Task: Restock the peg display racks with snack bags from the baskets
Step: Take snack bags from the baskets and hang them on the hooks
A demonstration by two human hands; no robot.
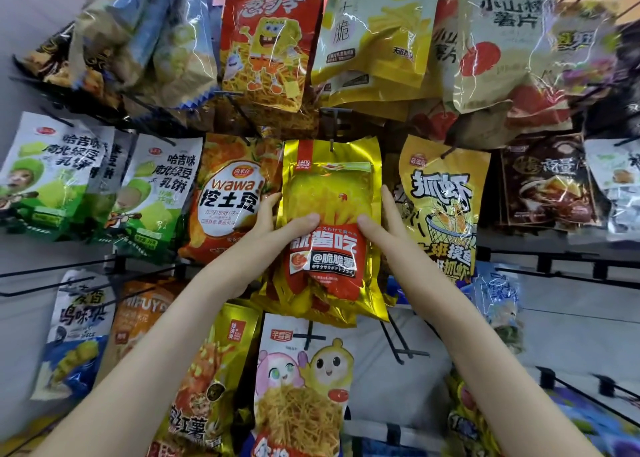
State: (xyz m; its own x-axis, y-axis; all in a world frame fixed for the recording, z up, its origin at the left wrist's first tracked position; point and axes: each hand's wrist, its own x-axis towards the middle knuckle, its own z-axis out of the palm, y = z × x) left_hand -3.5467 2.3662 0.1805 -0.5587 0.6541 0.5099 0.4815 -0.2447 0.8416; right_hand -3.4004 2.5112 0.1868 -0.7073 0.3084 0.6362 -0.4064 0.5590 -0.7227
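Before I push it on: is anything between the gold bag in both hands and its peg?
Nothing visible. The gold bag, held by the left hand and right hand, has its top already at the peg. The orange bag and yellow bag hang beside it, not across. Whether its hole is threaded is unclear.

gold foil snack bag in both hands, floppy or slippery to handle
Probably floppy: the gold foil snack bag creases where the left hand and right hand pinch it. Its glossy film looks slippery. Likely light: it looks puffed with air.
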